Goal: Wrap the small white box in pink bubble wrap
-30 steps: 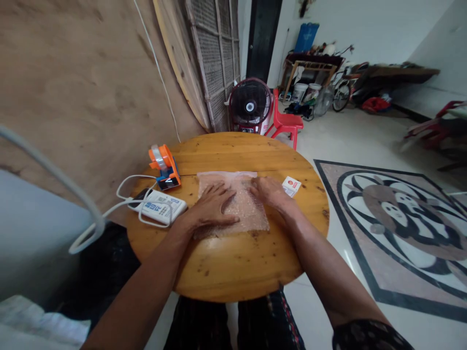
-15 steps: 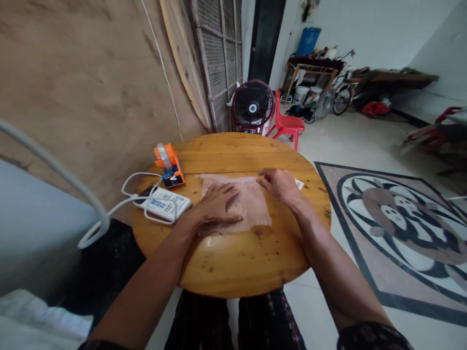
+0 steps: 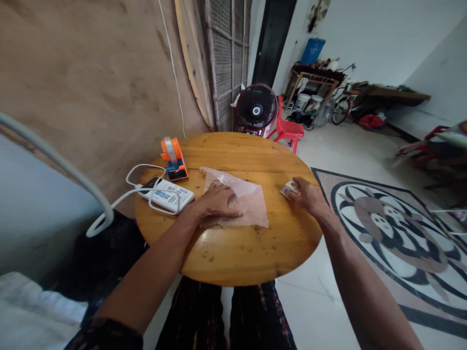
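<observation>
In the head view, the left hand (image 3: 218,200) rests on the bubble wrap (image 3: 253,206), thumb apart from fingers, and the wrap spreads out to its right. The right hand (image 3: 308,195) is clamped on the small box (image 3: 288,188), which sticks out on its left; the tape dispenser (image 3: 179,166) stands beyond the left hand, leftward.

Rnd wood tbl (image 3: 233,260), knots + seam across. On it: clear bubble wrap (image 3: 253,204) approx. mid; orange/blue tape disp. (image 3: 175,158) back L; white box w/ blue print (image 3: 170,195) nr L edge, white cable (image 3: 146,165) looped over; sm. white carton (image 3: 288,188) R side, unclear if resting or lifted.
</observation>
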{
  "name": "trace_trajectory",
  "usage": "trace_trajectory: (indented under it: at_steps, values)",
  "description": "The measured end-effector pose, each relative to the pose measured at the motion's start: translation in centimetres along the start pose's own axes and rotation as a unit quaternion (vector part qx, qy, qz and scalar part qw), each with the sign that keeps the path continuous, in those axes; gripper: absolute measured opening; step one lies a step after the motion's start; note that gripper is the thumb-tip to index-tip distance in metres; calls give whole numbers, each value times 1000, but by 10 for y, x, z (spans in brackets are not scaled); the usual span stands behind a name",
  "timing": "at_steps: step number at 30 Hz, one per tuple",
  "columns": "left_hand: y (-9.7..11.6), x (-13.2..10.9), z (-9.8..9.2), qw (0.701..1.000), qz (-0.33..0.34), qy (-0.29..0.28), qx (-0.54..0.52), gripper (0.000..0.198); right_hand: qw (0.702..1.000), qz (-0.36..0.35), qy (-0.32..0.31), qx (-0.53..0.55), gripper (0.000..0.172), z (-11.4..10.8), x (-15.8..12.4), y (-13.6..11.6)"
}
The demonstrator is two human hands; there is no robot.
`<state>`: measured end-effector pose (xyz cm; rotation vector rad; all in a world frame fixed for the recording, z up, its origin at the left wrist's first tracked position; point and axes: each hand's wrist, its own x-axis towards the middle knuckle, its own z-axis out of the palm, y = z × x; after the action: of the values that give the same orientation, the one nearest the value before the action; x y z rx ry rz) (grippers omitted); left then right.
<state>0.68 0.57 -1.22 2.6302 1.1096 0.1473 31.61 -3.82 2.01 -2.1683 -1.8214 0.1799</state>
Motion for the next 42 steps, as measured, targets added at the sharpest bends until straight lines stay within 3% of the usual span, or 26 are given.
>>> trace_trajectory:
  at_steps: [2,5,10,14,16,19,21,27,31,37,42]
  values:
    - [-1,0,0,1000,7,0,-3,63,991,-3,-26,133,54,-11,-9,-7]
    - [1,-1,-2,1000,5,0,-11,66,919,-73,-146,359,58,-29,-27,-25]
    - [4,-1,-1,998,-9,52,-28,83,812,-233,-415,338,60,-25,-44,-75]
    - [3,1,3,997,-26,50,-46,99,765,-281,-483,320,54,-6,-36,-106]
    - [1,2,4,997,-24,46,-52,89,756,-275,-497,325,53,2,-25,-112]
    - [-1,1,4,997,-12,52,-63,65,761,-254,-484,350,54,13,-7,-112]
    - [-2,0,4,996,-10,58,-67,65,774,-246,-442,382,54,21,4,-109]
    - [-3,0,4,993,10,69,-100,112,794,-158,-293,509,59,46,25,-97]
    - [-4,1,6,994,4,58,-92,122,813,-144,-217,522,60,52,31,-88]
    - [-2,0,2,995,-23,29,-92,125,843,-181,-182,472,63,52,25,-87]
    - [-5,1,5,995,-9,49,-87,125,831,-195,-202,480,59,55,22,-93]
